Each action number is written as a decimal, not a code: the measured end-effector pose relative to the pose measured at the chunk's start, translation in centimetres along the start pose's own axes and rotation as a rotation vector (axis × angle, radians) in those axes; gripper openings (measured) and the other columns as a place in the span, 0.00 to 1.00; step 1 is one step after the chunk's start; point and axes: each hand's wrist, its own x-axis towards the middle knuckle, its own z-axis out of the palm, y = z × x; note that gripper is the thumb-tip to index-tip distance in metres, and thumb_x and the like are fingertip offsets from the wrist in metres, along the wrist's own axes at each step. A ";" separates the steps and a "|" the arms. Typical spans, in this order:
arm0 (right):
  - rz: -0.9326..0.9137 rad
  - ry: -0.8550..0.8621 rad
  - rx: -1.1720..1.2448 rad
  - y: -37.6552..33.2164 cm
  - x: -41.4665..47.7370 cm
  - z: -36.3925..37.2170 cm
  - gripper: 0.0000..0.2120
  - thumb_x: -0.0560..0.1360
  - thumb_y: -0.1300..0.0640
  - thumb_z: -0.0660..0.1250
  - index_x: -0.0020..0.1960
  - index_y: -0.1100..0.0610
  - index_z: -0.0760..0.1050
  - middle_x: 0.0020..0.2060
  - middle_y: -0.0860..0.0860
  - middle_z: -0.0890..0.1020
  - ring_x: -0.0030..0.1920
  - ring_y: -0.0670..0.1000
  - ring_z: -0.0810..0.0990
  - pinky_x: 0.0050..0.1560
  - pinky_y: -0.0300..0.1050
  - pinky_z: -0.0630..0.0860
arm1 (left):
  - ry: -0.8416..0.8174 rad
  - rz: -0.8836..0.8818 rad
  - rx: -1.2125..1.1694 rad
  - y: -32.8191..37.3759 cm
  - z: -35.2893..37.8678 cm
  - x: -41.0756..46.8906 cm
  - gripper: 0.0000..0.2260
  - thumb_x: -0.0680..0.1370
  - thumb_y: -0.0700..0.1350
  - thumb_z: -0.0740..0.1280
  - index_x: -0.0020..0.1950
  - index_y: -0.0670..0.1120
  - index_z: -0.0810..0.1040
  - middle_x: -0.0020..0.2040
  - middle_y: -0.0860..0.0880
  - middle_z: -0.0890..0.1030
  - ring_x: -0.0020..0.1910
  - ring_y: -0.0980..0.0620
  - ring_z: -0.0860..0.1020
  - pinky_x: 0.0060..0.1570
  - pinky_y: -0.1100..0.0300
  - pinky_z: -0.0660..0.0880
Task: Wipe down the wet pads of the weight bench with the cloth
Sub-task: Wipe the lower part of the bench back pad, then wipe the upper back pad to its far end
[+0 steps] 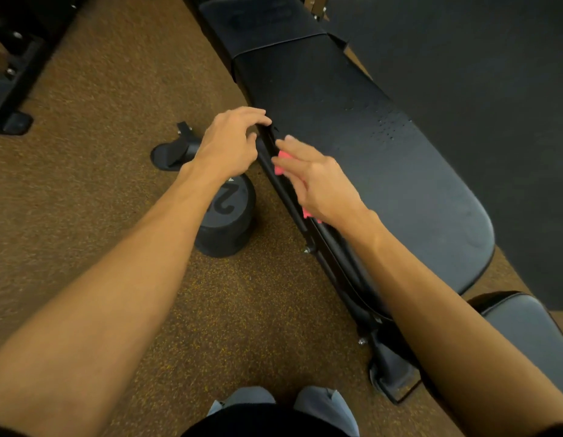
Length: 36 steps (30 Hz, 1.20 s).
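Two bare hands meet at centre frame: the left hand [229,143] and the right hand [318,181]. One pink cloth [281,164] shows under the right. There are three black bench pads: a long pad [368,146] through the middle, a short pad [264,23] at top centre and a third pad [526,335] at lower right. One round black weight [226,222] marked 2 lies left of centre. Two grey shoes [324,402] sit at bottom centre.
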 end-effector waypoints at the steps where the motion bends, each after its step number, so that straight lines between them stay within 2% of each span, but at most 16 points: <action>1: -0.004 0.027 0.011 0.2 -1.1 -0.5 0.14 0.85 0.62 0.67 0.68 0.61 0.83 0.74 0.59 0.78 0.78 0.58 0.73 0.80 0.52 0.69 | -0.004 0.010 -0.011 -0.2 0.0 0.1 0.19 0.84 0.36 0.66 0.72 0.53 0.80 0.77 0.54 0.74 0.78 0.50 0.69 0.79 0.49 0.65; 5: 0.209 0.145 0.000 1.6 -0.9 -0.1 0.14 0.85 0.62 0.66 0.69 0.62 0.83 0.73 0.60 0.79 0.77 0.59 0.75 0.79 0.53 0.70 | 0.007 -0.029 -0.053 -0.3 0.5 0.0 0.19 0.84 0.36 0.67 0.71 0.54 0.81 0.77 0.56 0.75 0.79 0.51 0.69 0.79 0.50 0.66; 8: 0.275 0.137 -0.007 1.2 2.5 0.8 0.15 0.87 0.59 0.63 0.69 0.62 0.82 0.74 0.59 0.78 0.79 0.60 0.72 0.77 0.60 0.72 | 0.008 -0.070 -0.083 0.1 0.6 -0.2 0.20 0.84 0.36 0.66 0.71 0.55 0.80 0.77 0.56 0.74 0.77 0.53 0.71 0.77 0.55 0.67; 10: 0.178 0.083 -0.025 0.6 2.9 0.9 0.15 0.86 0.60 0.63 0.68 0.62 0.82 0.74 0.60 0.78 0.79 0.60 0.72 0.76 0.61 0.73 | -0.005 -0.074 -0.092 0.3 0.5 -0.4 0.20 0.84 0.35 0.65 0.71 0.54 0.80 0.77 0.57 0.74 0.75 0.53 0.73 0.74 0.60 0.68; 14: -0.051 0.001 -0.052 0.1 -1.5 0.1 0.14 0.84 0.64 0.66 0.68 0.62 0.83 0.75 0.60 0.77 0.80 0.60 0.71 0.78 0.55 0.72 | -0.004 -0.106 -0.100 0.3 -0.1 -0.3 0.21 0.84 0.33 0.64 0.71 0.55 0.81 0.78 0.57 0.74 0.75 0.54 0.73 0.68 0.63 0.65; 17: -0.098 -0.021 -0.062 0.1 -4.9 0.0 0.15 0.85 0.64 0.67 0.69 0.61 0.82 0.76 0.58 0.76 0.81 0.58 0.69 0.79 0.53 0.71 | 0.011 -0.130 -0.115 0.6 0.5 -0.5 0.21 0.85 0.34 0.64 0.71 0.55 0.80 0.78 0.57 0.74 0.76 0.54 0.72 0.69 0.64 0.62; 22: -0.079 -0.017 -0.056 0.4 -3.9 0.0 0.15 0.85 0.63 0.65 0.70 0.61 0.81 0.76 0.58 0.76 0.82 0.56 0.68 0.80 0.54 0.70 | -0.031 -0.132 -0.183 0.5 0.9 -1.2 0.22 0.86 0.35 0.63 0.74 0.55 0.78 0.80 0.57 0.71 0.81 0.51 0.67 0.81 0.52 0.63; 25: -0.048 -0.005 -0.025 0.2 -1.0 0.4 0.16 0.85 0.63 0.65 0.71 0.61 0.81 0.75 0.59 0.77 0.81 0.58 0.70 0.81 0.57 0.68 | 0.022 -0.174 -0.192 0.3 0.8 -2.3 0.20 0.86 0.39 0.64 0.74 0.57 0.78 0.76 0.54 0.76 0.78 0.51 0.70 0.80 0.48 0.66; 27: 0.014 -0.017 0.050 0.0 -0.2 -0.2 0.20 0.86 0.57 0.64 0.77 0.58 0.76 0.79 0.57 0.73 0.82 0.57 0.66 0.83 0.60 0.63 | 0.075 -0.196 -0.225 0.5 0.7 -3.3 0.19 0.86 0.40 0.65 0.73 0.57 0.79 0.71 0.53 0.80 0.73 0.51 0.74 0.75 0.46 0.72; 29: 0.104 0.006 0.123 0.1 -1.2 -1.0 0.24 0.87 0.51 0.64 0.81 0.57 0.71 0.81 0.54 0.71 0.83 0.55 0.64 0.84 0.56 0.59 | 0.120 -0.203 -0.282 0.9 0.8 -4.5 0.17 0.85 0.40 0.65 0.72 0.54 0.80 0.68 0.53 0.81 0.69 0.54 0.77 0.72 0.52 0.74; 31: 0.223 0.136 0.149 0.2 -3.2 -1.4 0.22 0.86 0.51 0.66 0.77 0.58 0.75 0.75 0.54 0.77 0.77 0.56 0.71 0.79 0.44 0.64 | 0.183 -0.250 -0.355 1.7 1.0 -5.9 0.15 0.85 0.39 0.65 0.70 0.51 0.81 0.64 0.54 0.83 0.63 0.59 0.79 0.63 0.72 0.73; 32: 0.272 0.206 0.152 0.1 -4.2 -1.4 0.19 0.85 0.53 0.67 0.74 0.58 0.79 0.70 0.53 0.81 0.70 0.56 0.75 0.73 0.36 0.67 | 0.220 -0.281 -0.389 2.2 1.2 -6.6 0.14 0.85 0.39 0.65 0.68 0.50 0.82 0.61 0.54 0.84 0.60 0.60 0.79 0.57 0.77 0.71; 33: 0.305 0.248 0.167 -0.1 -5.1 -1.3 0.16 0.84 0.55 0.69 0.70 0.58 0.82 0.63 0.52 0.83 0.63 0.56 0.76 0.66 0.28 0.67 | 0.258 -0.317 -0.429 2.8 1.7 -7.2 0.13 0.85 0.39 0.66 0.67 0.49 0.83 0.59 0.55 0.84 0.58 0.61 0.80 0.53 0.78 0.71; 34: 0.320 0.265 0.184 -0.4 -5.8 -1.1 0.14 0.83 0.57 0.71 0.68 0.59 0.84 0.59 0.52 0.83 0.58 0.54 0.76 0.60 0.26 0.67 | 0.288 -0.353 -0.478 3.5 2.2 -7.9 0.12 0.85 0.40 0.66 0.65 0.49 0.84 0.57 0.55 0.85 0.55 0.61 0.81 0.52 0.77 0.72; 36: 0.300 0.260 0.203 -1.1 -6.6 -0.5 0.13 0.81 0.59 0.75 0.64 0.60 0.86 0.54 0.51 0.83 0.55 0.52 0.75 0.56 0.27 0.68 | 0.328 -0.425 -0.579 4.9 3.6 -9.3 0.10 0.85 0.41 0.67 0.63 0.50 0.85 0.55 0.56 0.86 0.52 0.63 0.82 0.54 0.72 0.75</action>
